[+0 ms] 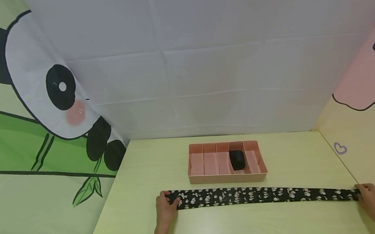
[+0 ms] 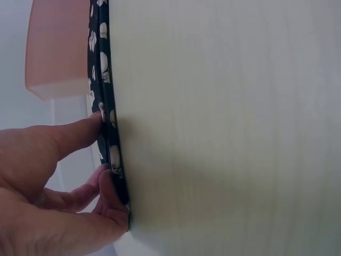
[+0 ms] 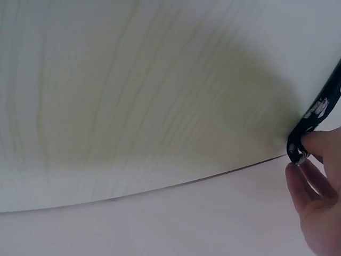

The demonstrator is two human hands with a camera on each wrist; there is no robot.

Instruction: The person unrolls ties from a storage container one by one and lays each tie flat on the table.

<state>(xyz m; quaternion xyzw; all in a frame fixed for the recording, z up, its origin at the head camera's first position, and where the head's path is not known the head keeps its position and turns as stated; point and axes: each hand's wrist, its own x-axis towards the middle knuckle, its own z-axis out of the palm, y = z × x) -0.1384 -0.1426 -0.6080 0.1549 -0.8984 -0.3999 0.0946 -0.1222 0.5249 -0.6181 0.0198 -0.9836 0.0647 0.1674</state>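
A long, folded strip of black cloth [image 1: 224, 197] with a pale print stretches nearly straight from side to side near the front of the table. At its left end, my left hand [image 1: 165, 208] holds the cloth between thumb and fingers. Folded layers of the cloth [image 2: 102, 69] show along its edge in the left wrist view. The right end is pinched by my right hand [image 1: 373, 200], near the table's right side. In the right wrist view, that end of the cloth [image 3: 319, 109] curls into a small loop by the thumb.
Behind the cloth stands a pink tray [image 1: 228, 179] divided into several compartments. A small black object [image 1: 237, 160] lies in one of them; its kind is unclear. A white sheet [image 1: 204, 76] rises behind the pale table [image 1: 139, 177], with printed panels on both sides.
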